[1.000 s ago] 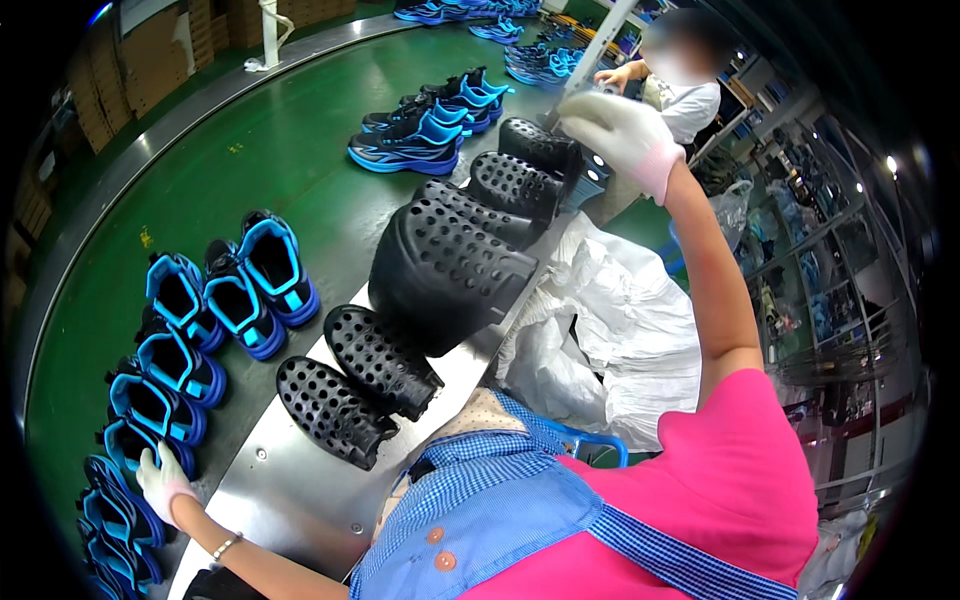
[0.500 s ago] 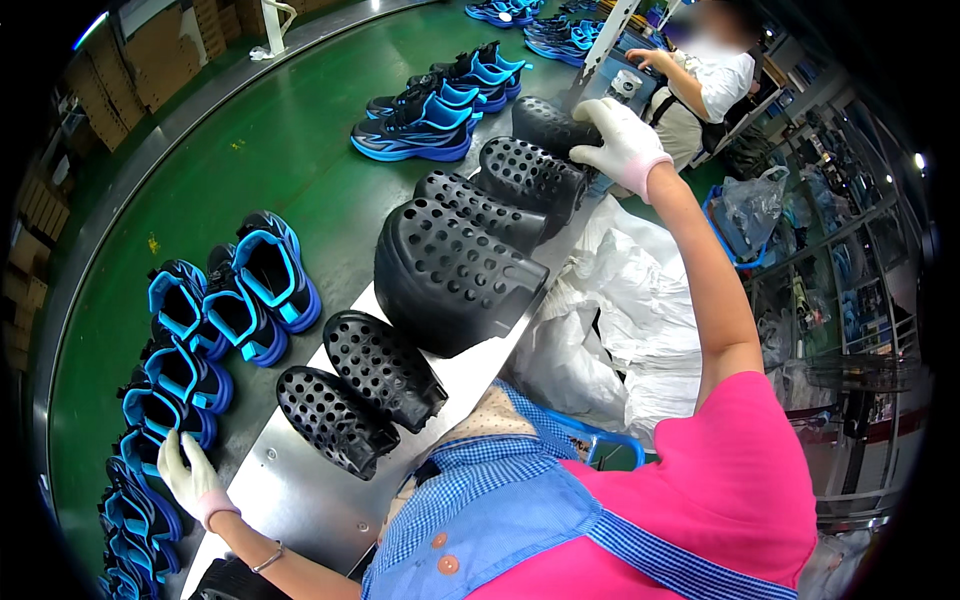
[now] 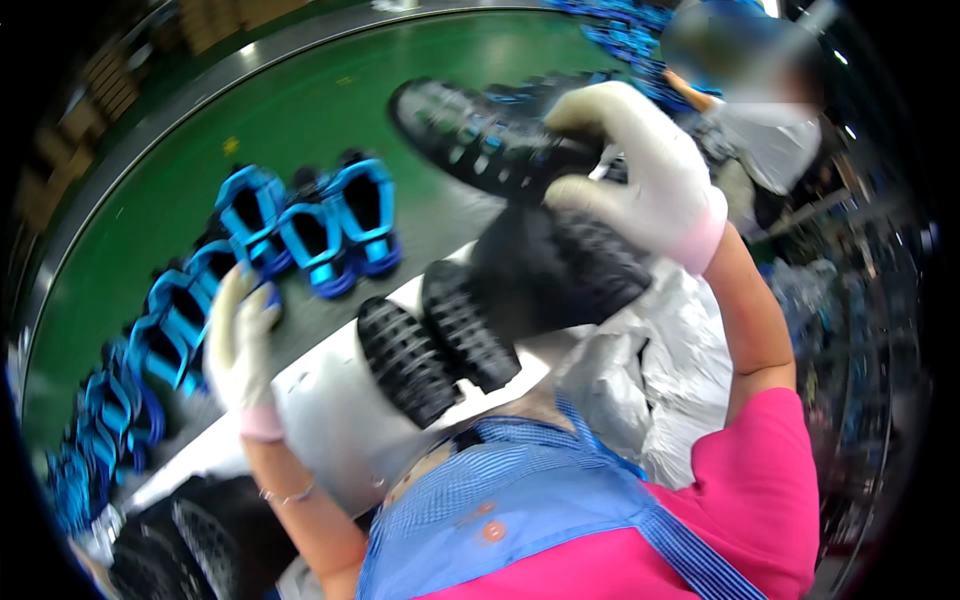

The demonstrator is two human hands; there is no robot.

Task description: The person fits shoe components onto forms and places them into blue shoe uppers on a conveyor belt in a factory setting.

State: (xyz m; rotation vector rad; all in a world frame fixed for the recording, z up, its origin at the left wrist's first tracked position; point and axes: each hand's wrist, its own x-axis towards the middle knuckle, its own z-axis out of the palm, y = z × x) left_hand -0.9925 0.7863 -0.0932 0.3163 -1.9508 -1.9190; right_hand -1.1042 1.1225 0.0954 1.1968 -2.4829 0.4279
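In my gloved right hand [image 3: 655, 175] is a black, perforated, shoe-shaped insert [image 3: 460, 135], gripped at its rear end between thumb and fingers and raised, toe pointing left. Below it, several similar black inserts [image 3: 555, 265] stand blurred on the ledge, with another [image 3: 400, 355] and a narrow one [image 3: 465, 320] beside them. My gloved left hand [image 3: 240, 350] is open and holds nothing, its thumb and fingers apart. It hovers close to the row of black-and-blue sneakers [image 3: 178, 315]. More sneakers [image 3: 365, 210] stand to its right, their openings facing me.
A green conveyor belt [image 3: 440, 55] curves along the far side. The metal ledge [image 3: 335, 420] lies between it and me. White bags [image 3: 650, 360] sit to the right, and more black inserts [image 3: 190, 535] lie lower left. A co-worker in white [image 3: 770, 145] is at the far right.
My right hand has taken an insert from the far end of the ledge and brought it up, nearer to me. My left hand has moved up and right. The view has shifted and blurred.
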